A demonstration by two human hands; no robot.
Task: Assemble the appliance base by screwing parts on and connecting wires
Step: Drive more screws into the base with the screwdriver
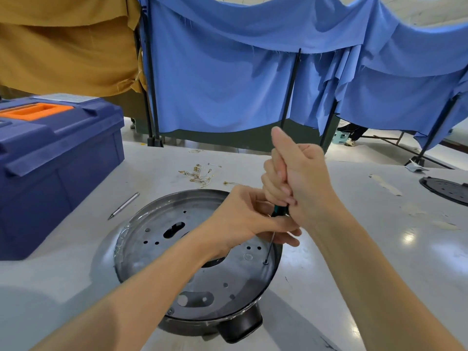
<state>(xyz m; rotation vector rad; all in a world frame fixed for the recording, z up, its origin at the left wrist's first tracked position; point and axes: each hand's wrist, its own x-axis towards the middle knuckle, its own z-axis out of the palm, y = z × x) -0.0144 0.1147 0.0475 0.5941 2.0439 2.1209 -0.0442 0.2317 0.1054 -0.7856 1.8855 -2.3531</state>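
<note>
A round metal appliance base [162, 252] lies upside down on the white table, its flat plate full of holes and slots, a black foot at its near edge. My right hand [298, 178] grips the handle of a screwdriver [271, 243] held upright. The thin shaft's tip sits on a screw [265, 262] near the plate's right rim. My left hand [248, 216] reaches across the base and pinches the shaft just below the handle.
A blue toolbox [58, 158] with an orange handle stands at the left. A metal pen-like rod [124, 205] lies beside the base. Loose wires and small terminals [198, 174] are scattered behind it. A black round part [445, 190] sits at the right edge. Blue cloth hangs behind the table.
</note>
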